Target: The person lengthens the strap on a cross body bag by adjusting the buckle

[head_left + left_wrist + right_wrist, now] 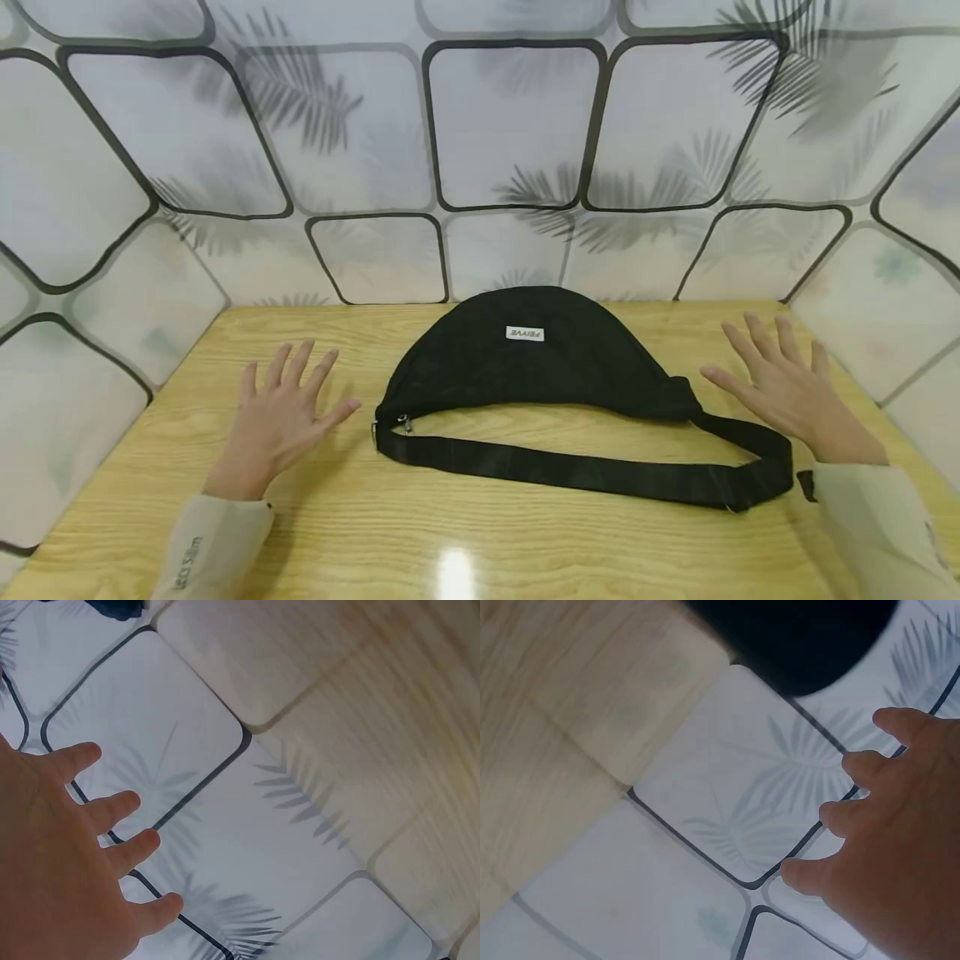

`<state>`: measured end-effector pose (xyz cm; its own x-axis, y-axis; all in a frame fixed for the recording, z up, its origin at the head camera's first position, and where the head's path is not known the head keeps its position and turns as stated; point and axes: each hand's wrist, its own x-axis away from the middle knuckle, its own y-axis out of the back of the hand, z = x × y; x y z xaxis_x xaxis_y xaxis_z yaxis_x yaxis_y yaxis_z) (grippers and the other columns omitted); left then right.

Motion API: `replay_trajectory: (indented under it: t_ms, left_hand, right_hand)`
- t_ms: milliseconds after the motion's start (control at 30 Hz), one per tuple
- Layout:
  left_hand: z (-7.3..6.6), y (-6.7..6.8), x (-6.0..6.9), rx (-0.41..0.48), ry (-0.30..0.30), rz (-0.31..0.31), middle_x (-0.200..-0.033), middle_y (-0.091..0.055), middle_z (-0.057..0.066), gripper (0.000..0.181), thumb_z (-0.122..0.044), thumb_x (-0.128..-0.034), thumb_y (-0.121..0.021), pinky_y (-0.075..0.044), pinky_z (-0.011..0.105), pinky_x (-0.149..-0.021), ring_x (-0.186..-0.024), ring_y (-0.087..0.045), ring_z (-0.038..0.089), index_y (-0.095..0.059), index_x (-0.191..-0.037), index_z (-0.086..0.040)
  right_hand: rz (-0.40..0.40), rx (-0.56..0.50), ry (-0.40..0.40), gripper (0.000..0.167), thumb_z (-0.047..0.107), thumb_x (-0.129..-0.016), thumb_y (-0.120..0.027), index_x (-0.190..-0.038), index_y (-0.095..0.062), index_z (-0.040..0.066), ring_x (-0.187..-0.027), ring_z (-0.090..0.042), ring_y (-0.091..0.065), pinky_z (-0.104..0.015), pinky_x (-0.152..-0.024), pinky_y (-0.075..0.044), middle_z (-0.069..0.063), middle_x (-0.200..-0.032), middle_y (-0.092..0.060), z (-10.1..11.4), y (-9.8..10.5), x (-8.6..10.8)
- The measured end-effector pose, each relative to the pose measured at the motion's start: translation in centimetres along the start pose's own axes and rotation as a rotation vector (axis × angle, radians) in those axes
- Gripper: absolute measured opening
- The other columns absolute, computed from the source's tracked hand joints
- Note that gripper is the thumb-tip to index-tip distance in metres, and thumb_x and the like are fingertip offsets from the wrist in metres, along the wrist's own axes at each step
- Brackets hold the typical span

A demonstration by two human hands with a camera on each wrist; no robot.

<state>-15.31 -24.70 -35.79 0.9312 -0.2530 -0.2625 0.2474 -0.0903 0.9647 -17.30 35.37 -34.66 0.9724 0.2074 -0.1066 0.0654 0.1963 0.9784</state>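
The left hand (277,421) and right hand (791,387) hold nothing, fingers spread, either side of the bag (540,371), which lies on the table (345,533), strap (555,472) looped nearside. Handling seems not yet begun; the next move likely calls for reaching inward to grasp it.

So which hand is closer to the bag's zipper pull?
Left hand, just left of the zipper pull; the right hand is near the right end of the bag.
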Motion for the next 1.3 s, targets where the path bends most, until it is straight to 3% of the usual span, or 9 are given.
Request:
replay_trajectory:
  t_ms: [300, 400, 567, 733, 800, 967, 1167, 1300]
  left_hand:
    - [-1.6, 0.6, 0.7, -0.011, 0.004, -0.009, -0.157, -0.033, 0.025, 0.082, -0.065, -0.0971, -0.051, -0.018, 0.074, -0.107, -0.141, -0.029, 0.049, -0.043, -0.153, -0.006]
    - [-1.6, 0.9, 0.6, -0.014, -0.017, -0.004, -0.154, -0.038, 0.026, 0.077, -0.056, -0.0982, -0.058, -0.028, 0.071, -0.105, -0.137, -0.037, 0.048, -0.042, -0.153, -0.005]
    - [-2.0, 1.4, 0.6, 0.107, -0.02, 0.08, -0.147, -0.044, 0.032, 0.071, -0.04, -0.1006, -0.064, -0.044, 0.067, -0.093, -0.126, -0.048, 0.053, -0.038, -0.154, 0.0]
    - [-2.3, 1.7, 0.4, 0.267, -0.005, 0.155, -0.143, -0.048, 0.032, 0.065, -0.034, -0.1027, -0.063, -0.046, 0.065, -0.091, -0.112, -0.058, 0.049, -0.041, -0.151, 0.003]
    - [-2.5, 1.8, 0.4, 0.314, -0.001, 0.169, -0.142, -0.048, 0.033, 0.063, -0.033, -0.1027, -0.063, -0.046, 0.064, -0.09, -0.107, -0.062, 0.046, -0.042, -0.15, 0.003]
    - [-2.6, 2.0, 0.0, 0.41, 0.021, 0.221, -0.139, -0.053, 0.031, 0.06, -0.03, -0.1032, -0.063, -0.049, 0.061, -0.088, -0.111, -0.062, 0.044, -0.044, -0.149, 0.003]
    - [-2.5, 2.2, -0.3, 0.513, 0.003, 0.246, -0.121, -0.064, 0.026, 0.053, -0.026, -0.103, -0.063, -0.054, 0.054, -0.081, -0.1, -0.066, 0.038, -0.05, -0.143, 0.006]
    - [-2.5, 2.3, -0.2, 0.549, -0.004, 0.26, -0.119, -0.066, 0.023, 0.05, -0.026, -0.1029, -0.064, -0.054, 0.053, -0.082, -0.099, -0.067, 0.035, -0.053, -0.139, 0.007]
  right_hand:
    - [0.01, -0.056, 0.034, 0.082, 0.052, -0.106, -0.045, -0.162, -0.011, 0.002, -0.146, -0.05, 0.019, -0.079, -0.103, 0.01, -0.033, -0.163, -0.004, 0.6, 0.8, -0.1]
    - [-0.017, -0.102, 0.067, 0.082, 0.048, -0.104, -0.052, -0.16, -0.019, -0.002, -0.147, -0.056, 0.004, -0.078, -0.106, 0.002, -0.034, -0.161, -0.013, 1.5, 0.9, -0.3]
    - [-0.083, -0.158, 0.128, 0.067, 0.037, -0.099, -0.067, -0.143, -0.048, -0.01, -0.131, -0.058, -0.037, -0.073, -0.101, -0.03, -0.037, -0.146, -0.042, 3.5, 1.3, -0.8]
    - [-0.114, -0.183, 0.19, 0.048, 0.023, -0.094, -0.075, -0.127, -0.061, -0.009, -0.11, -0.049, -0.06, -0.063, -0.086, -0.047, -0.031, -0.125, -0.061, 5.3, 1.2, -1.6]
    - [-0.11, -0.218, 0.208, 0.043, 0.019, -0.094, -0.075, -0.124, -0.063, -0.009, -0.103, -0.046, -0.064, -0.06, -0.082, -0.05, -0.03, -0.122, -0.064, 6.0, 1.2, -1.9]
    - [-0.084, -0.327, 0.237, 0.035, 0.01, -0.093, -0.075, -0.121, -0.065, -0.01, -0.097, -0.041, -0.068, -0.056, -0.08, -0.054, -0.028, -0.119, -0.066, 7.4, 1.3, -2.3]
    - [-0.038, -0.357, 0.274, 0.032, 0.007, -0.092, -0.076, -0.119, -0.066, -0.009, -0.095, -0.037, -0.068, -0.055, -0.081, -0.054, -0.025, -0.113, -0.069, 9.4, 1.4, -2.8]
    - [-0.01, -0.397, 0.291, 0.031, 0.004, -0.09, -0.076, -0.117, -0.067, -0.008, -0.093, -0.034, -0.068, -0.051, -0.081, -0.055, -0.023, -0.111, -0.069, 10.5, 1.3, -3.3]
